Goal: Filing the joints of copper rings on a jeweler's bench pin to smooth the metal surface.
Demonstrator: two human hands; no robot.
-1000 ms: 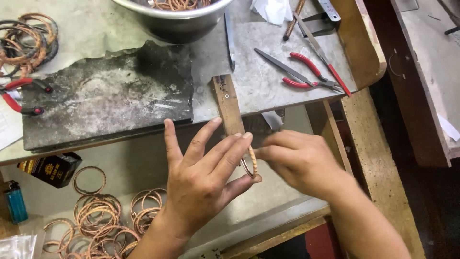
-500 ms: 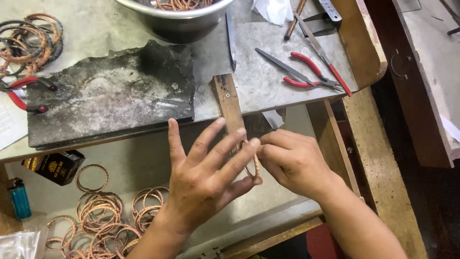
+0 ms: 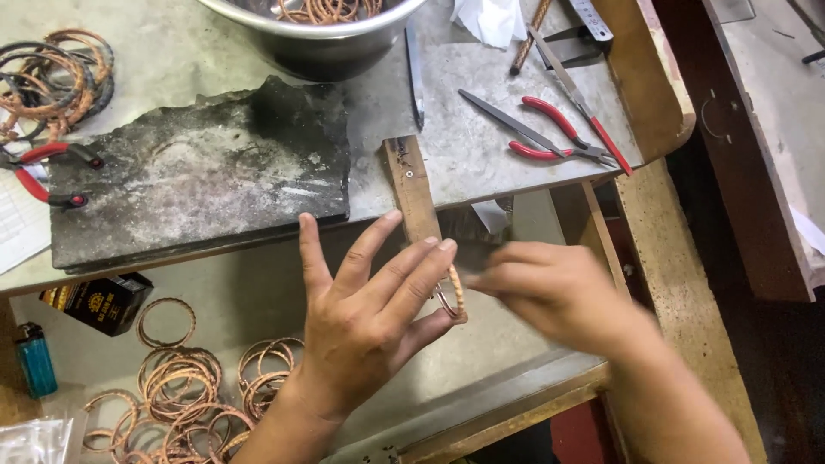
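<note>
Your left hand [image 3: 361,335] is spread palm-down over the lower shelf [image 3: 223,301], its fingers [image 3: 412,271] fanned wide, yet the index fingertip and thumb pinch a small braided copper bracelet [image 3: 453,295] held on edge against the end of the wooden bench peg [image 3: 411,191] that juts out from the table [image 3: 481,129]; your right hand [image 3: 559,296] sits just to the right of the bracelet, blurred, its fingers curled inward and pressed toward the ring, and whether they hold a tool I cannot tell; above your left hand a dark, scorched soldering slab [image 3: 198,176] lies on the table, with red-handled pliers [image 3: 47,172] at its left edge and a heap of braided bracelets [image 3: 51,64] beyond them; a steel bowl [image 3: 318,39] with more copper rings in it stands at the top, a slim metal file [image 3: 416,73] just beside it; farther right lie another file [image 3: 507,120], a second pair of red-handled pliers [image 3: 559,137] and a crumpled white tissue [image 3: 490,17]; on the lower shelf, left of your wrist, a pile of copper bracelets [image 3: 189,395] is spread out, near a black box [image 3: 99,301] and a blue lighter [image 3: 36,361].
</note>
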